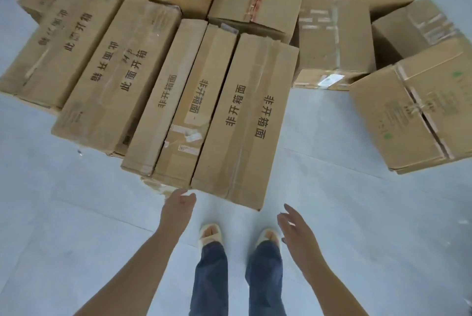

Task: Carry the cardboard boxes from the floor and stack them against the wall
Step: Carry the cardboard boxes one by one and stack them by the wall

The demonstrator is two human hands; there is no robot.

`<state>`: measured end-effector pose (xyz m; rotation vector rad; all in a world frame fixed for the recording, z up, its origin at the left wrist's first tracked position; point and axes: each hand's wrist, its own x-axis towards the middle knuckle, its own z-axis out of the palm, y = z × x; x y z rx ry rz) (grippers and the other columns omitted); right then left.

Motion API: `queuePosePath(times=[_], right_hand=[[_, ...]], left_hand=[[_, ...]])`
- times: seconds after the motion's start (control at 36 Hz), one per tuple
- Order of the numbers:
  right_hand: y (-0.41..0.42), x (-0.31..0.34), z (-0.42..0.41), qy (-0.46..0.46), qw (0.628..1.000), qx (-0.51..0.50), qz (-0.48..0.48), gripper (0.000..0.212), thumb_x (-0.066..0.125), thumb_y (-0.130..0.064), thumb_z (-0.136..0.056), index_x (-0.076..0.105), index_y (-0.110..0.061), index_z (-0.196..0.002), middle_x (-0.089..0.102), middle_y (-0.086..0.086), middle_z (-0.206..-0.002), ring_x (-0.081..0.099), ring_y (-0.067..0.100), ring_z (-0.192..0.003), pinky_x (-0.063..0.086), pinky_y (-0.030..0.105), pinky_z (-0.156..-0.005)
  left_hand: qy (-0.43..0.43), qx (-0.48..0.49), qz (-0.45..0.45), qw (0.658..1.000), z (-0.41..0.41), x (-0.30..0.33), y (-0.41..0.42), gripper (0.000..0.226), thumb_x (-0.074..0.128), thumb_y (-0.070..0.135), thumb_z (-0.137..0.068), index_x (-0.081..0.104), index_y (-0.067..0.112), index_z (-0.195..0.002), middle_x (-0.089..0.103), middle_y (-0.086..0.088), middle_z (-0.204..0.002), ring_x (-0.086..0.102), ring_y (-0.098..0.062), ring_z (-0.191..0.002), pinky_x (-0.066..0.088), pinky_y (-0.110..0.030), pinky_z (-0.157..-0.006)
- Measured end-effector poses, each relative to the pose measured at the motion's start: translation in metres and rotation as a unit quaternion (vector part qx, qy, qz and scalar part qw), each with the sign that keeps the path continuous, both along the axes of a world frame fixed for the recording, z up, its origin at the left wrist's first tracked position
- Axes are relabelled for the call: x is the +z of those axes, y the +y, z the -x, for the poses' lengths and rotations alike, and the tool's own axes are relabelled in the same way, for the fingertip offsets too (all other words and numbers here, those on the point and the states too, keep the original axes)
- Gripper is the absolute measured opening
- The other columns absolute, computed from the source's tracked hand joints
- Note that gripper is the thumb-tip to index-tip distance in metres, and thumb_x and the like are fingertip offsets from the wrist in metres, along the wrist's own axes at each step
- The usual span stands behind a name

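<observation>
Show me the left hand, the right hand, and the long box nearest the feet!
left hand point(178, 204), head view, back of the hand.
right hand point(296, 231), head view, back of the hand.
long box point(245, 121), head view, printed top face.

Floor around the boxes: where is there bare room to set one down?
Bare grey floor lies between the long printed box, the taped box and the right-hand box, and all around the feet. Left and rear boxes are packed edge to edge.
</observation>
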<state>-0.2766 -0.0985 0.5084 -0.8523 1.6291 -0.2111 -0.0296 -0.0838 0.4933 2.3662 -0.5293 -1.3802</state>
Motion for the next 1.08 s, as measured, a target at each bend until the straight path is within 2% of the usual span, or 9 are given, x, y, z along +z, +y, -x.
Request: queuePosePath(times=[0.11, 0.22, 0.31, 0.53, 0.61, 0.69, 0.83, 0.97, 1.08], right_hand=[[-0.020, -0.079, -0.007, 0.026, 0.995, -0.063, -0.067, 0.051, 0.050, -0.035, -0.098, 0.033, -0.023, -0.144, 0.041, 0.005, -0.146, 0.044, 0.027, -0.131, 0.036, 0.044, -0.111], [-0.031, -0.140, -0.012, 0.032, 0.992, -0.017, -0.121, 0.054, 0.041, -0.035, -0.101, 0.021, -0.023, -0.150, 0.027, 0.004, -0.155, 0.037, 0.024, -0.136, 0.033, 0.033, -0.109], [-0.031, -0.160, -0.019, -0.020, 0.990, -0.067, -0.126, 0.058, 0.047, -0.036, -0.099, 0.020, -0.026, -0.150, 0.033, 0.006, -0.151, 0.044, 0.028, -0.128, 0.038, 0.045, -0.109], [-0.032, -0.172, -0.006, -0.020, 0.990, -0.138, -0.022, 0.047, 0.046, -0.037, -0.096, 0.037, -0.035, -0.142, 0.051, -0.009, -0.138, 0.051, 0.018, -0.125, 0.043, 0.049, -0.105], [-0.039, -0.171, 0.015, -0.031, 0.985, -0.170, -0.004, 0.044, 0.045, -0.025, -0.099, 0.039, -0.033, -0.143, 0.052, -0.011, -0.136, 0.056, 0.008, -0.113, 0.053, 0.036, -0.089], [-0.048, -0.170, 0.033, -0.033, 0.986, -0.164, 0.011, 0.045, 0.043, -0.020, -0.100, 0.039, -0.031, -0.144, 0.052, -0.011, -0.135, 0.056, 0.002, -0.109, 0.052, 0.034, -0.091], [-0.059, -0.178, 0.052, -0.076, 0.985, -0.156, 0.004, 0.040, 0.049, -0.027, -0.099, 0.045, -0.034, -0.138, 0.058, -0.018, -0.127, 0.056, 0.004, -0.115, 0.048, 0.033, -0.099], [-0.065, -0.176, 0.048, -0.118, 0.978, -0.171, -0.008, 0.023, 0.050, -0.032, -0.097, 0.051, -0.042, -0.117, 0.063, -0.026, -0.111, 0.059, -0.001, -0.108, 0.048, 0.028, -0.093], [-0.076, -0.146, 0.046, -0.103, 0.976, -0.189, 0.024, 0.014, 0.050, -0.033, -0.097, 0.054, -0.044, -0.104, 0.064, -0.038, -0.088, 0.061, -0.015, -0.086, 0.045, 0.022, -0.079]], left_hand=[[0.034, 0.149, -0.056, 0.987, 0.010, -0.074, -0.026, 0.042, 0.049, 0.023, -0.098, 0.047, 0.002, -0.134, 0.054, -0.019, -0.131, 0.054, -0.035, -0.111, 0.044, -0.038, -0.092], [0.007, 0.151, -0.045, 0.988, 0.017, -0.124, -0.030, 0.047, 0.048, 0.026, -0.095, 0.042, 0.007, -0.137, 0.052, -0.017, -0.131, 0.051, -0.036, -0.116, 0.042, -0.043, -0.099], [-0.006, 0.149, -0.003, 0.989, 0.017, -0.143, -0.026, 0.041, 0.046, 0.024, -0.095, 0.045, 0.008, -0.133, 0.052, -0.021, -0.127, 0.051, -0.038, -0.116, 0.043, -0.046, -0.098], [0.039, 0.084, 0.048, 0.995, 0.032, -0.153, -0.016, 0.023, 0.044, 0.031, -0.100, 0.055, 0.026, -0.119, 0.059, 0.006, -0.110, 0.055, -0.017, -0.110, 0.043, -0.034, -0.098], [0.079, 0.062, 0.044, 0.994, 0.051, -0.153, -0.017, 0.018, 0.043, 0.028, -0.101, 0.054, 0.042, -0.104, 0.059, 0.020, -0.097, 0.055, -0.003, -0.093, 0.045, -0.020, -0.081], [0.103, 0.029, 0.045, 0.993, 0.066, -0.156, -0.019, 0.028, 0.042, 0.031, -0.101, 0.049, 0.036, -0.127, 0.056, 0.023, -0.102, 0.055, -0.005, -0.096, 0.046, -0.005, -0.057], [0.156, 0.012, 0.069, 0.985, 0.077, -0.169, -0.024, 0.045, 0.047, 0.036, -0.096, 0.039, 0.032, -0.140, 0.056, 0.018, -0.120, 0.053, 0.005, -0.106, 0.044, -0.009, -0.083], [0.176, 0.038, 0.088, 0.980, 0.083, -0.169, -0.034, 0.056, 0.051, 0.038, -0.093, 0.033, 0.028, -0.145, 0.055, 0.012, -0.125, 0.055, 0.001, -0.107, 0.047, -0.013, -0.090], [0.182, 0.083, 0.110, 0.974, 0.079, -0.139, -0.045, 0.052, 0.051, 0.038, -0.094, 0.036, 0.032, -0.144, 0.060, 0.031, -0.109, 0.056, 0.017, -0.094, 0.041, -0.010, -0.081]])
